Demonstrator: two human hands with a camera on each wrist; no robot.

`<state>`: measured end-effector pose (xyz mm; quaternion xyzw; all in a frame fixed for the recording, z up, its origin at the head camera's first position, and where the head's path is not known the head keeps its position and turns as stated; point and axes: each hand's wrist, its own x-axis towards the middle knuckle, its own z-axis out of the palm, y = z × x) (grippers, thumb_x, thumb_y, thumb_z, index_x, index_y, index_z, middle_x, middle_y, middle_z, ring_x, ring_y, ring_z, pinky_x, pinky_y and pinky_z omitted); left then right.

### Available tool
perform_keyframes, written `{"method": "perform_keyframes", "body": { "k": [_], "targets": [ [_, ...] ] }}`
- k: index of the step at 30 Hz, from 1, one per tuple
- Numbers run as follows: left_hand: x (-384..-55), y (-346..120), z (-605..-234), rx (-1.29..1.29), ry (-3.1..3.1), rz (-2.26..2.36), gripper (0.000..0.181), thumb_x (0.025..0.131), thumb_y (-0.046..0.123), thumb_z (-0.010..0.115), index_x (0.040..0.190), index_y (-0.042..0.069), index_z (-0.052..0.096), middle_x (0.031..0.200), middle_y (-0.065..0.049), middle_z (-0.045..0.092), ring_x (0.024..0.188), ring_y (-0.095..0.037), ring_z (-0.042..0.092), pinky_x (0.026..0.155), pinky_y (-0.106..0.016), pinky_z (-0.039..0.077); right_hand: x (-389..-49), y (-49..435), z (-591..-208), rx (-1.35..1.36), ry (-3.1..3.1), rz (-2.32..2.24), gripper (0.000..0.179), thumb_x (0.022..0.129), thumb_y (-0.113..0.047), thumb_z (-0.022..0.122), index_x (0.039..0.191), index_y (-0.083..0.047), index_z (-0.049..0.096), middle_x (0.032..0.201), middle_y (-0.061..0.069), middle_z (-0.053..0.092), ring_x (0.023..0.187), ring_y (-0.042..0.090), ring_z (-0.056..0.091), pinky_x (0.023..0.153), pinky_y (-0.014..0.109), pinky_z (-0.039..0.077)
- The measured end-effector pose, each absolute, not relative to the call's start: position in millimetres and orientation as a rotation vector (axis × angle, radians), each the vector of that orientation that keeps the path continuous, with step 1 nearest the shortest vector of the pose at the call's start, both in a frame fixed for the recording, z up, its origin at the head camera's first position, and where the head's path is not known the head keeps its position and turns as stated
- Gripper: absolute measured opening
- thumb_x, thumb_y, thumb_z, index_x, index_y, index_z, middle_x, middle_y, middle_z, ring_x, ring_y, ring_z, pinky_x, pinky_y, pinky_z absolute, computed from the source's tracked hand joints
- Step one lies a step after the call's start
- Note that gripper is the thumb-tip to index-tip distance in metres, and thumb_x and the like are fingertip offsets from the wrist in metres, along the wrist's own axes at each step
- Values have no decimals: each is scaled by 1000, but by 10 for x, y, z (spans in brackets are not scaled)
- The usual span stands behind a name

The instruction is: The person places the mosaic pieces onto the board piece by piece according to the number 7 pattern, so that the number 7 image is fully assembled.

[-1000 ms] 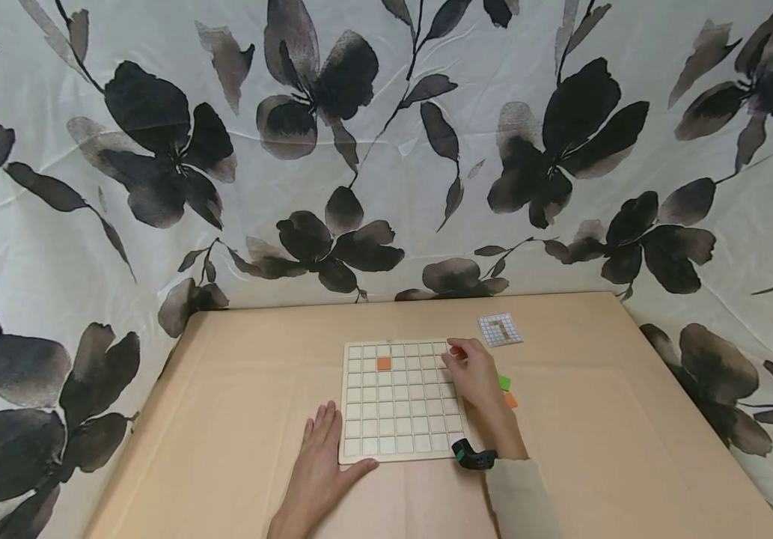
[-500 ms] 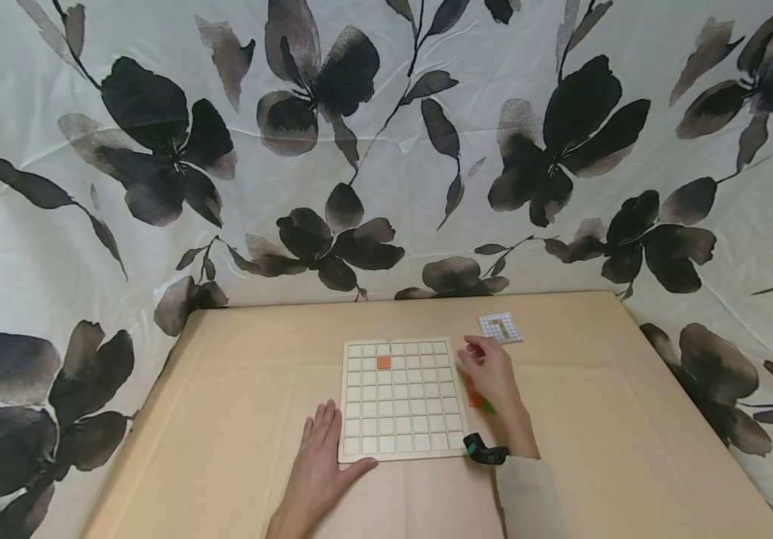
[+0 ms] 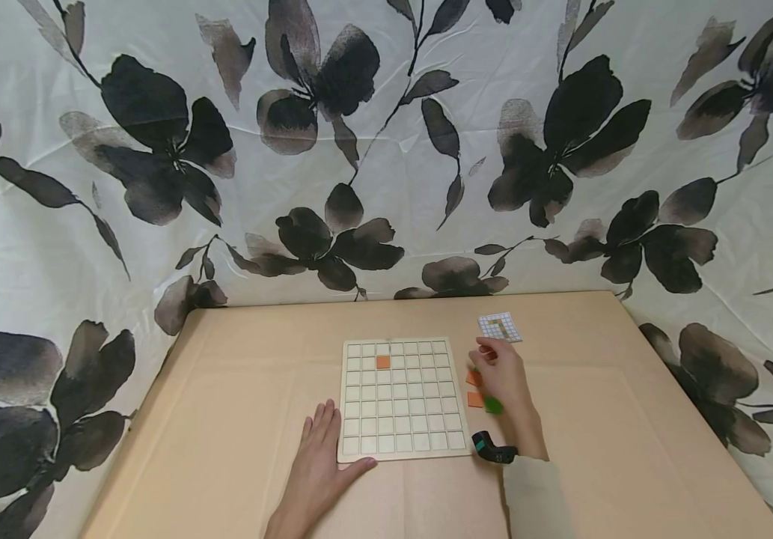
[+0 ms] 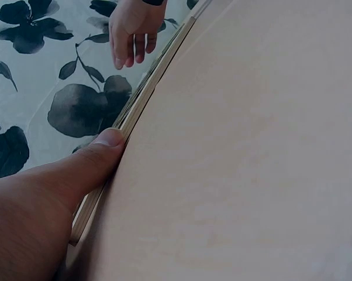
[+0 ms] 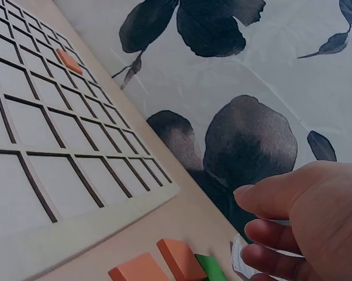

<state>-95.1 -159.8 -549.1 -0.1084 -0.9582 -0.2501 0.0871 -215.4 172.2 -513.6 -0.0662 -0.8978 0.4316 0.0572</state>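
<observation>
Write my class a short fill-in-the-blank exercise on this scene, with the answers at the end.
The single tile sitting in the board is ____.
The loose tiles beside the board are orange and ____.
The left hand touches the board's near edge with its ____.

Answers: orange; green; thumb.

Head cam looks fwd & down over the whole grid board (image 3: 402, 406). L wrist cam's up close at its edge; R wrist cam, also close, shares the orange tile (image 5: 69, 61) w/ head.
</observation>
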Motion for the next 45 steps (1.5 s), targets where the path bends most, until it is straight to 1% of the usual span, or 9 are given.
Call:
{"method": "perform_keyframes", "body": {
  "k": [8,16,24,28,35,39,45],
  "targets": [
    [-949,-1608,-5479,-308,-2898,-769,106,78,68,70,145,-10,44,158,-23,37,150,-39,31,126,-50,22,-2148,1795,-5128,-232,-2747,1297,41,97,-21,65,133,-2,61,118,16,62,105,29,60,92,42,60],
    [-956,-1609,-5476,-308,-2892,-765,106,78,68,70,145,-10,44,158,-23,38,150,-39,31,126,-51,23,-2137,1850,-5121,-234,-2766,1258,41,97,-22,66,133,-1,61,116,17,63,103,29,60,87,37,60],
    [-947,-1603,-5498,-321,-2831,-733,104,77,67,72,143,-10,47,156,-24,41,147,-41,36,128,-44,20,-2130,1892,-5149,-237,-2787,1254,42,96,-21,66,133,-1,61,117,17,63,104,29,60,88,37,58],
    [-947,-1606,-5501,-316,-2835,-742,105,76,66,73,144,-9,46,157,-23,40,148,-39,35,128,-45,20,-2124,1923,-5165,-240,-2809,1239,41,97,-21,66,132,-1,61,117,17,62,104,29,59,87,36,57],
    [-946,-1607,-5503,-317,-2855,-755,106,76,66,74,145,-9,45,158,-23,38,149,-39,33,126,-49,23,-2116,1958,-5183,-246,-2855,1212,41,97,-20,67,132,0,60,118,18,61,104,30,57,90,40,56],
    [-952,-1610,-5496,-305,-2878,-770,107,76,67,73,146,-8,43,160,-22,36,151,-37,30,127,-49,21,-2113,1975,-5193,-246,-2878,1205,42,96,-19,67,133,0,60,122,19,60,106,30,56,93,42,55],
    [-955,-1617,-5483,-303,-2910,-773,108,77,68,72,147,-8,42,161,-21,34,152,-36,28,127,-50,20,-2104,1994,-5208,-211,-2901,1190,42,95,-15,68,131,3,60,125,22,58,107,32,56,95,47,55]
  ]
}}
